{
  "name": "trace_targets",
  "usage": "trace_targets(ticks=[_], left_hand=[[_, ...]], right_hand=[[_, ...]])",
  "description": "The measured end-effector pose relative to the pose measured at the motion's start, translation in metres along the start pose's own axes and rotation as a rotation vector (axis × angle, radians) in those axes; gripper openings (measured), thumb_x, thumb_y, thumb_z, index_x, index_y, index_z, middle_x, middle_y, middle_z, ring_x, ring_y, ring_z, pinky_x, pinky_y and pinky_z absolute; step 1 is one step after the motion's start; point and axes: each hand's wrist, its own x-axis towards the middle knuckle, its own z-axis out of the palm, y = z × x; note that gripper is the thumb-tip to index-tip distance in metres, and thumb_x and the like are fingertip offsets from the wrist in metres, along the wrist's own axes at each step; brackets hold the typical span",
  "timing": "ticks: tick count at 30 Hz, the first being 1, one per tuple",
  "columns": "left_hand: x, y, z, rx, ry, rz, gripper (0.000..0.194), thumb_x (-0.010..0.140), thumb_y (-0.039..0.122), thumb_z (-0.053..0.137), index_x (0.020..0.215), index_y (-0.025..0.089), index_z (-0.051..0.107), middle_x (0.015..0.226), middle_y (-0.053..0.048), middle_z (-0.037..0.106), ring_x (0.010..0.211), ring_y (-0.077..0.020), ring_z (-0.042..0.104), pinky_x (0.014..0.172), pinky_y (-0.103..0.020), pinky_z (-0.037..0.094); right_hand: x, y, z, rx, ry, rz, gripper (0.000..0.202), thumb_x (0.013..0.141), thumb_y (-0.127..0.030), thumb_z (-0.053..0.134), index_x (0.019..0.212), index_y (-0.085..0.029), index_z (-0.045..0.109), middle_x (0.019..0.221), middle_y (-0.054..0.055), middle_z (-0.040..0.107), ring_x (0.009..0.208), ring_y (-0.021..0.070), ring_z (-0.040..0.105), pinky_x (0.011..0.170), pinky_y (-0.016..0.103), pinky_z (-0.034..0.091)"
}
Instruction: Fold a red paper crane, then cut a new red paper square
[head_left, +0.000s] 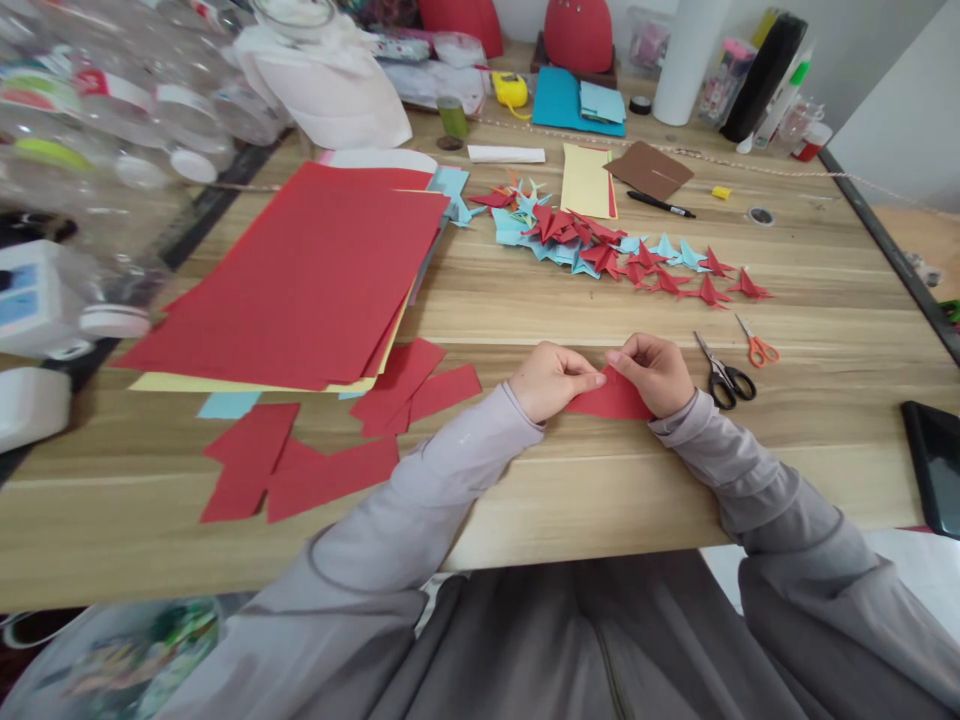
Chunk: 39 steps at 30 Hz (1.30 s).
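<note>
- Between the left hand point(547, 382) and right hand point(661, 375), both pinching its upper edge: the red paper point(611, 402).
- At that pinch, edges likely need careful aligning before any crease is pressed.

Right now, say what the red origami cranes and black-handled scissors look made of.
Red origami cranes look like matte paper, judging by their crisp folds. Black-handled scissors have smooth, rounded loops, likely plastic, and thin pointed blades, probably metal.
</note>
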Motion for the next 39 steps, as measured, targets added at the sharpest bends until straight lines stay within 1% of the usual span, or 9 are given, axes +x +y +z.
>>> trace_targets(ticks=[5, 8, 16, 20, 23, 25, 30, 35, 39], left_hand=[[-0.005, 0.008, -0.001, -0.136, -0.070, -0.210, 0.012, 0.071, 0.007, 0.063, 0.059, 0.010, 0.064, 0.050, -0.001, 0.063, 0.050, -0.0120, 0.062, 0.055, -0.025, 0.053], [-0.006, 0.012, -0.003, -0.129, -0.055, -0.242, 0.013, 0.073, 0.007, 0.063, 0.060, 0.010, 0.063, 0.048, -0.001, 0.062, 0.048, -0.0128, 0.063, 0.053, -0.024, 0.053], [-0.005, 0.011, -0.011, 0.043, -0.037, -0.151, 0.032, 0.064, 0.026, 0.076, 0.048, 0.012, 0.052, 0.041, 0.000, 0.057, 0.036, -0.0097, 0.055, 0.040, -0.019, 0.045], [-0.003, 0.004, -0.016, 0.140, 0.006, 0.017, 0.046, 0.066, 0.036, 0.074, 0.039, 0.015, 0.043, 0.033, 0.002, 0.049, 0.031, -0.0051, 0.044, 0.037, -0.017, 0.035], [0.000, -0.003, -0.015, 0.094, 0.106, 0.149, 0.037, 0.065, 0.040, 0.072, 0.048, 0.014, 0.052, 0.042, 0.000, 0.056, 0.038, -0.0060, 0.048, 0.042, -0.019, 0.037], [0.002, -0.007, -0.011, 0.016, 0.101, 0.182, 0.030, 0.060, 0.038, 0.075, 0.061, 0.013, 0.060, 0.054, -0.001, 0.062, 0.047, -0.0081, 0.053, 0.047, -0.020, 0.041], [0.002, -0.012, 0.001, -0.078, -0.181, 0.071, 0.028, 0.058, 0.036, 0.075, 0.059, 0.012, 0.061, 0.052, 0.000, 0.060, 0.046, -0.0086, 0.053, 0.047, -0.022, 0.044], [-0.002, -0.005, 0.004, -0.196, -0.094, 0.014, 0.029, 0.055, 0.036, 0.075, 0.059, 0.013, 0.059, 0.049, 0.004, 0.055, 0.045, -0.0086, 0.050, 0.046, -0.025, 0.048], [-0.001, -0.004, 0.003, -0.115, -0.064, 0.089, 0.031, 0.054, 0.037, 0.074, 0.051, 0.013, 0.055, 0.043, 0.006, 0.046, 0.042, -0.0041, 0.039, 0.041, -0.019, 0.033]], right_hand=[[0.004, 0.003, -0.004, 0.035, 0.073, 0.052, 0.043, 0.058, -0.056, 0.071, 0.053, -0.018, 0.051, 0.050, -0.003, 0.051, 0.048, 0.0076, 0.040, 0.048, 0.024, 0.032], [0.006, 0.005, -0.005, 0.054, 0.095, 0.063, 0.043, 0.057, -0.055, 0.072, 0.053, -0.018, 0.051, 0.049, -0.004, 0.049, 0.047, 0.0070, 0.038, 0.047, 0.024, 0.031], [0.008, 0.006, -0.005, 0.098, 0.131, 0.070, 0.044, 0.055, -0.055, 0.072, 0.052, -0.018, 0.049, 0.048, -0.006, 0.045, 0.046, 0.0059, 0.035, 0.047, 0.023, 0.029], [0.008, 0.005, -0.007, 0.069, 0.123, 0.070, 0.045, 0.055, -0.056, 0.071, 0.052, -0.018, 0.049, 0.048, -0.005, 0.045, 0.046, 0.0063, 0.035, 0.047, 0.024, 0.029], [0.006, 0.004, -0.006, 0.023, 0.070, 0.061, 0.045, 0.058, -0.058, 0.070, 0.053, -0.018, 0.050, 0.050, -0.003, 0.049, 0.048, 0.0074, 0.038, 0.048, 0.024, 0.032], [0.004, 0.002, -0.005, 0.000, 0.041, 0.049, 0.045, 0.058, -0.059, 0.069, 0.055, -0.018, 0.051, 0.052, -0.002, 0.051, 0.050, 0.0080, 0.041, 0.049, 0.024, 0.034], [0.000, -0.004, -0.001, -0.014, 0.015, 0.028, 0.046, 0.059, -0.060, 0.069, 0.056, -0.017, 0.053, 0.052, -0.002, 0.051, 0.050, 0.0083, 0.041, 0.048, 0.023, 0.034], [-0.002, -0.008, -0.001, -0.019, -0.087, 0.034, 0.047, 0.060, -0.061, 0.068, 0.058, -0.015, 0.054, 0.052, -0.003, 0.047, 0.049, 0.0069, 0.037, 0.046, 0.022, 0.030], [-0.004, -0.009, -0.002, -0.105, -0.210, 0.018, 0.049, 0.064, -0.062, 0.064, 0.055, -0.015, 0.054, 0.047, -0.005, 0.040, 0.046, 0.0059, 0.031, 0.042, 0.021, 0.025]])
